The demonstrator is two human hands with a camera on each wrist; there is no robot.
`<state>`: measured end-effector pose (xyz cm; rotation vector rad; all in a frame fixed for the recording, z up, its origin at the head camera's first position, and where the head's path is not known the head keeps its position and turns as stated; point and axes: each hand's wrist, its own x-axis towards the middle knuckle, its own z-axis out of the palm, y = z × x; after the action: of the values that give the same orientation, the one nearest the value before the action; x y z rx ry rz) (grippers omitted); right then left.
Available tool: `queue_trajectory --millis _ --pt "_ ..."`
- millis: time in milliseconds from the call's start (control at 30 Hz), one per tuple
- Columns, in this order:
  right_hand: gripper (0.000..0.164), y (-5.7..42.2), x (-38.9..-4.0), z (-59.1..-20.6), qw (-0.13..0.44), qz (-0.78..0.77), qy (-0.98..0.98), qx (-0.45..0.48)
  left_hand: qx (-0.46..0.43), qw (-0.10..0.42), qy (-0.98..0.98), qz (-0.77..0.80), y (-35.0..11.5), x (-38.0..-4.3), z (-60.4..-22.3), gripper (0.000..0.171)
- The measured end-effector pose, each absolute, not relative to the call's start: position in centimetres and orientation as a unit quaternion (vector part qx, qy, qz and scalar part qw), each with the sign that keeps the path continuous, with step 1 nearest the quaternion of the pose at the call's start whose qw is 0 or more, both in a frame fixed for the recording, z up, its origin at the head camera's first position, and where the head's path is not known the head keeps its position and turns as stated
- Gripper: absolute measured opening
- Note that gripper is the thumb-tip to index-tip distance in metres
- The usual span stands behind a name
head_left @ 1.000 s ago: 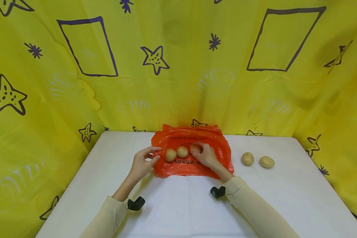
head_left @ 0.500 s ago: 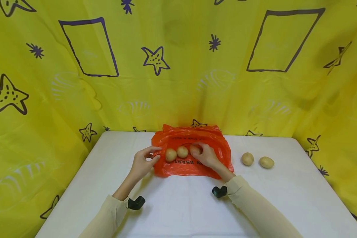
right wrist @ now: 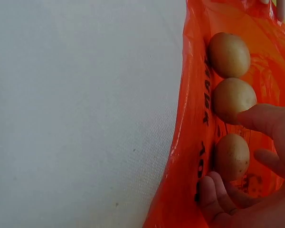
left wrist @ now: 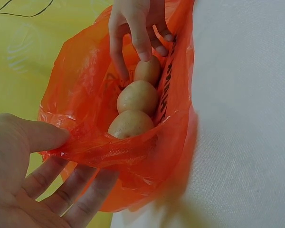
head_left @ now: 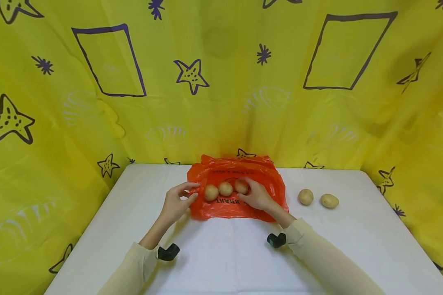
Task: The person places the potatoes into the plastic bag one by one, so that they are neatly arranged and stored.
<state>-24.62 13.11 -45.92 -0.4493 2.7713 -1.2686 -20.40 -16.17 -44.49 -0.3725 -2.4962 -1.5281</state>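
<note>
A red plastic bag (head_left: 240,209) with dark lettering lies spread on the table, and three potatoes rest in a row on it: left (head_left: 211,192), middle (head_left: 225,189) and right (head_left: 241,187). My left hand (head_left: 177,200) pinches the bag's left edge, thumb above and fingers beneath, as the left wrist view shows. Around the right potato (right wrist: 232,156) my right hand (head_left: 259,196) holds its fingers spread, apart from it in the right wrist view. Its thumb (right wrist: 261,118) reaches close to the middle potato (right wrist: 234,100); whether they touch I cannot tell.
Two more potatoes, one rounder (head_left: 305,197) and one longer (head_left: 329,200), lie on the white table (head_left: 221,254) right of the bag. A yellow curtain (head_left: 221,114) with drawn stars borders the table at the back and sides.
My right hand has loosened from the right potato, its fingers spreading and shifting slightly right. That potato stays in the row. The left hand keeps its place at the bag's edge.
</note>
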Motion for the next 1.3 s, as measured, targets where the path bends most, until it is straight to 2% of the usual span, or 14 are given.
queue_trajectory --millis 433,700,1067,1300 --pt "0.068 13.2 -22.5 -44.9 0.050 -0.373 0.913 -0.158 -0.128 0.096 -0.840 -0.518 -16.0 -20.6 -44.4 0.026" --pt "0.068 13.3 -21.7 -44.5 0.056 -0.380 0.909 -0.162 -0.130 0.101 -0.840 -0.517 -16.2 -20.6 -44.5 0.027" --pt "0.077 14.0 -20.7 -43.0 0.042 -0.441 0.866 -0.233 -0.130 0.104 -0.843 -0.511 -16.0 -20.5 -44.6 0.026" --pt "0.075 14.5 -20.2 -42.6 0.046 -0.464 0.846 -0.260 -0.132 0.101 -0.842 -0.514 -16.0 -20.6 -44.6 0.027"
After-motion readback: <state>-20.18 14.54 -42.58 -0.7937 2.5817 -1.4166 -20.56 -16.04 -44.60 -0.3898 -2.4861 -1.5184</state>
